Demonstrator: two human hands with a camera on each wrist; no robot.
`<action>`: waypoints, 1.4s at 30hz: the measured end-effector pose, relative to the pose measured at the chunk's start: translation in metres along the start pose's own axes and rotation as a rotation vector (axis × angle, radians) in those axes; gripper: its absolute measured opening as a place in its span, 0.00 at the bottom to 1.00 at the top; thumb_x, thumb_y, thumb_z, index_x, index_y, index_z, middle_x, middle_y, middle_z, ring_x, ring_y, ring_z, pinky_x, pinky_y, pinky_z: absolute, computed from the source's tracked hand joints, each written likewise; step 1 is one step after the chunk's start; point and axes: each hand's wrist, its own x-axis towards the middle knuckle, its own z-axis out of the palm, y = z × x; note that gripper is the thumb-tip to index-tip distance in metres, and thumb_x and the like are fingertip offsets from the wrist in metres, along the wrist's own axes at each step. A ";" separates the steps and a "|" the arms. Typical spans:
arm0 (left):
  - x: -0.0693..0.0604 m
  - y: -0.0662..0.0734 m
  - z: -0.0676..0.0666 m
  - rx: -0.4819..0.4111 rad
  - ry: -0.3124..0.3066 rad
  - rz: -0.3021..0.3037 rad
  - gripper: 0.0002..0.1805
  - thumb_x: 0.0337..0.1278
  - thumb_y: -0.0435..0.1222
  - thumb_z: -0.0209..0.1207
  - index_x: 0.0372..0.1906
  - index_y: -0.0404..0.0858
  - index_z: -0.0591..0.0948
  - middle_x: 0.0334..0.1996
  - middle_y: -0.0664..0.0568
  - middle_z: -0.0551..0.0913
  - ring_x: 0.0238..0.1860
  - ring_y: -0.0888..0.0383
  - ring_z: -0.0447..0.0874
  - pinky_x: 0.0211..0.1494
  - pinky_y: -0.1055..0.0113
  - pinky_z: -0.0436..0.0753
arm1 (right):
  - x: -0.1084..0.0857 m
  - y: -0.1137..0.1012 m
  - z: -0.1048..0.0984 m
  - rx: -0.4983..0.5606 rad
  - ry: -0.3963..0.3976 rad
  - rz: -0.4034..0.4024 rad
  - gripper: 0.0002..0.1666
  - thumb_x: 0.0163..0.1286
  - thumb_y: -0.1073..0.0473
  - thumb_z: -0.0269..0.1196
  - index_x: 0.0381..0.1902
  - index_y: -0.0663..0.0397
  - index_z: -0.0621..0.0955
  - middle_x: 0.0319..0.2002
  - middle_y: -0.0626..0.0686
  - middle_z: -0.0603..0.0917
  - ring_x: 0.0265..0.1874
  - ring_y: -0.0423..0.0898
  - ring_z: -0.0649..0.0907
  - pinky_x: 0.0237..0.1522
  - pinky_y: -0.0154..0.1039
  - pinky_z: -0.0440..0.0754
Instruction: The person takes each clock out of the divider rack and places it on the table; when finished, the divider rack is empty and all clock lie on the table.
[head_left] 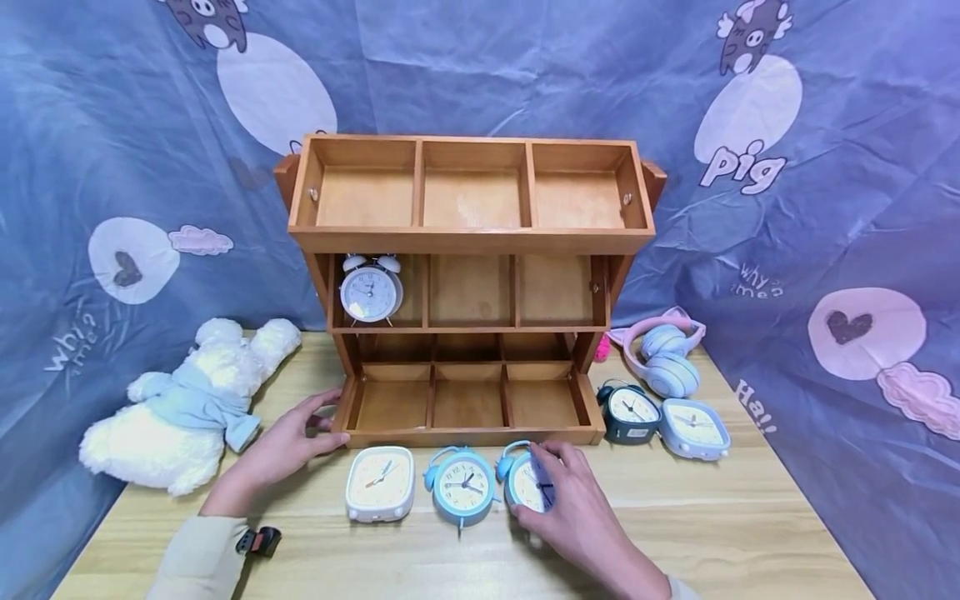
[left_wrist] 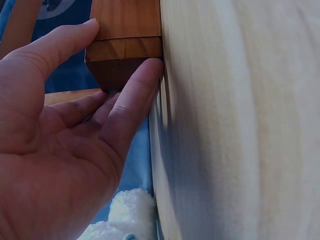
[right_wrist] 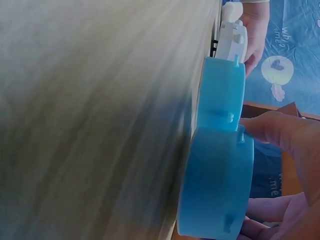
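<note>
A light-blue twin-bell alarm clock [head_left: 522, 483] lies face up on the table, its right side covered by my right hand [head_left: 573, 504], which grips its rim with thumb and fingers. In the right wrist view the thumb touches the light-blue clock [right_wrist: 215, 185] near a second blue clock [right_wrist: 220, 92]. That second blue alarm clock [head_left: 462, 486] lies to its left, beside a white square clock [head_left: 381, 483]. My left hand [head_left: 296, 437] rests against the left front corner of the tiered wooden shelf [head_left: 472, 436]; its fingertips touch the wood [left_wrist: 125, 47] in the left wrist view.
A white twin-bell clock [head_left: 371, 293] stands in the middle tier's left compartment. Right of the shelf are a dark green clock [head_left: 630, 412], a pale blue square clock [head_left: 695, 429] and headphones [head_left: 667, 367]. A white plush toy [head_left: 187, 408] lies at the left.
</note>
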 end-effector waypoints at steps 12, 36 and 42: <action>-0.001 -0.002 -0.001 0.001 0.001 -0.008 0.48 0.74 0.43 0.73 0.88 0.31 0.63 0.76 0.30 0.76 0.63 0.41 0.85 0.38 0.64 0.87 | 0.005 0.004 0.004 -0.007 -0.042 0.017 0.51 0.51 0.51 0.88 0.73 0.60 0.84 0.64 0.54 0.82 0.64 0.52 0.82 0.69 0.57 0.85; 0.001 -0.004 0.000 -0.009 -0.001 0.004 0.48 0.74 0.43 0.73 0.88 0.31 0.62 0.79 0.31 0.73 0.64 0.41 0.86 0.38 0.64 0.87 | 0.009 0.005 -0.003 0.025 -0.087 0.054 0.56 0.56 0.41 0.88 0.78 0.52 0.80 0.68 0.53 0.81 0.68 0.53 0.81 0.72 0.61 0.82; 0.001 -0.004 0.000 0.002 0.009 0.012 0.48 0.74 0.43 0.74 0.87 0.31 0.63 0.79 0.31 0.74 0.62 0.43 0.87 0.39 0.65 0.87 | 0.011 0.004 -0.005 0.043 -0.052 0.019 0.53 0.59 0.41 0.85 0.79 0.50 0.79 0.69 0.52 0.81 0.70 0.54 0.81 0.72 0.61 0.82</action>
